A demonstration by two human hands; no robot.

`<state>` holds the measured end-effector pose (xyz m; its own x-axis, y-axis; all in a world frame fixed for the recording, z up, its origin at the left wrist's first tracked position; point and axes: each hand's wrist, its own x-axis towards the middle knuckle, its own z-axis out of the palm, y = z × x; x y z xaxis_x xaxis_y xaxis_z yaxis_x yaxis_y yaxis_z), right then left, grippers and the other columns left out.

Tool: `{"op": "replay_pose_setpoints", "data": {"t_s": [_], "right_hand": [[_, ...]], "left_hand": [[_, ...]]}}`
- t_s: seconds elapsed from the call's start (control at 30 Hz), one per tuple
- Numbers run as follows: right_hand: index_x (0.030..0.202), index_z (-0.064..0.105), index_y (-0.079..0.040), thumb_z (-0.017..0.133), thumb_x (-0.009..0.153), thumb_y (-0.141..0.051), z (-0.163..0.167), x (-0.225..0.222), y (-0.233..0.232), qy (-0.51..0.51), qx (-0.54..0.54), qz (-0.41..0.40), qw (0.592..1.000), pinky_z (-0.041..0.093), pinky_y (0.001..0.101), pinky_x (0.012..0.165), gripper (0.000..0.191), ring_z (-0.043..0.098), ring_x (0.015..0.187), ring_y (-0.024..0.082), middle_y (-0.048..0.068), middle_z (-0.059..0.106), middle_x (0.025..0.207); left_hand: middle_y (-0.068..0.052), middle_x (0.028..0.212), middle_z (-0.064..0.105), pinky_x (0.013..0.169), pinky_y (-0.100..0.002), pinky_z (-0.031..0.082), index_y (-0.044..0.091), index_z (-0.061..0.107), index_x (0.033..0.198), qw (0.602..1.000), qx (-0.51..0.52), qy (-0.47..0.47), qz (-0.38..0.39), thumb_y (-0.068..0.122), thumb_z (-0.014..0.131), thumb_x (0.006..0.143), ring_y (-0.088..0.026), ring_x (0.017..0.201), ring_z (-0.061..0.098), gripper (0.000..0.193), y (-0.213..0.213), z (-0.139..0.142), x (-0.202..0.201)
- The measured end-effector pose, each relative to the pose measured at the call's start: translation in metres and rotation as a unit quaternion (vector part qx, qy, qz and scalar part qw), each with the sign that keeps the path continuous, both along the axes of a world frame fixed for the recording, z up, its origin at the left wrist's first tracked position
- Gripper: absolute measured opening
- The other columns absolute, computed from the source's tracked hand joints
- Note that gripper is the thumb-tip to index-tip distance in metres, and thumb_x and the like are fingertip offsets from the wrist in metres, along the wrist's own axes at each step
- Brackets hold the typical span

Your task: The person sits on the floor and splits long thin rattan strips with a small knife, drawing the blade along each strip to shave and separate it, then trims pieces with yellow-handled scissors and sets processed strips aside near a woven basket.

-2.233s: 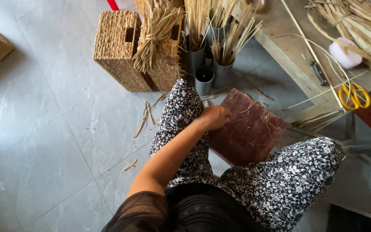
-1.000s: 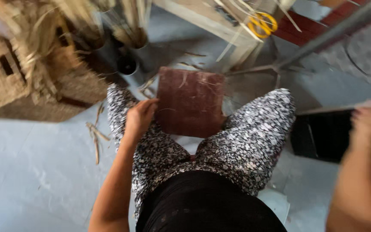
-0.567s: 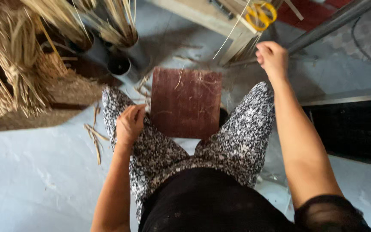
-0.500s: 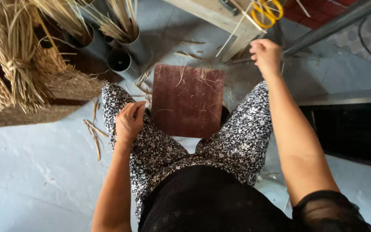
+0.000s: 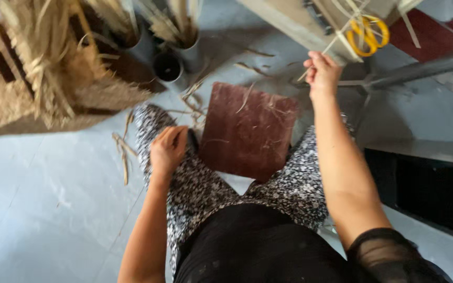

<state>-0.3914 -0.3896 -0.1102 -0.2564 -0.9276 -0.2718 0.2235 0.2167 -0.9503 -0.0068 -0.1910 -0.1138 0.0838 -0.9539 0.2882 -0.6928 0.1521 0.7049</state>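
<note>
— Reddish-brown square board (image 5: 247, 131): where?

— Across my lap. My left hand (image 5: 168, 149) curls loosely at its left edge; my right hand (image 5: 321, 73) pinches a pale straw strand (image 5: 336, 39) below the yellow-handled scissors (image 5: 365, 34).

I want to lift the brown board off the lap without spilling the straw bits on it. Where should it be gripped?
Probably by its two side edges. The brown board lies tilted across the knees, its far edge free. The left hand already rests at its left edge; the right hand, now up by the straw strand, could come in from the right.
</note>
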Motion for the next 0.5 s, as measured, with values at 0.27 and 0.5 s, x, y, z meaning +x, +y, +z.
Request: {"op": "replay_pose_setpoints", "data": {"t_s": [0.27,0.5], "right_hand": [[0.116,0.071,-0.005,0.056,0.104,-0.011,-0.010,0.041,0.070,0.109,-0.032,0.058,0.992,0.039,0.0184,0.046,0.020,0.051,0.053,0.004,0.004,0.067,0.072],[0.111,0.075,-0.010,0.059,0.105,-0.015,0.001,0.004,0.020,0.337,-0.112,0.111,0.928,0.049,0.0248,0.055,0.018,0.066,0.061,0.007,0.001,0.072,0.077]], "left_hand": [[-0.008,0.080,0.069,0.058,-0.033,0.050,0.007,0.075,0.101,0.999,0.042,0.024,0.017,0.007,0.072,0.096,-0.021,0.061,0.063,0.006,-0.003,0.006,0.002],[-0.007,0.082,0.069,0.060,-0.031,0.052,0.007,0.075,0.100,0.999,0.029,0.013,0.005,0.006,0.072,0.096,-0.019,0.063,0.065,0.005,-0.002,-0.002,0.001]]}}
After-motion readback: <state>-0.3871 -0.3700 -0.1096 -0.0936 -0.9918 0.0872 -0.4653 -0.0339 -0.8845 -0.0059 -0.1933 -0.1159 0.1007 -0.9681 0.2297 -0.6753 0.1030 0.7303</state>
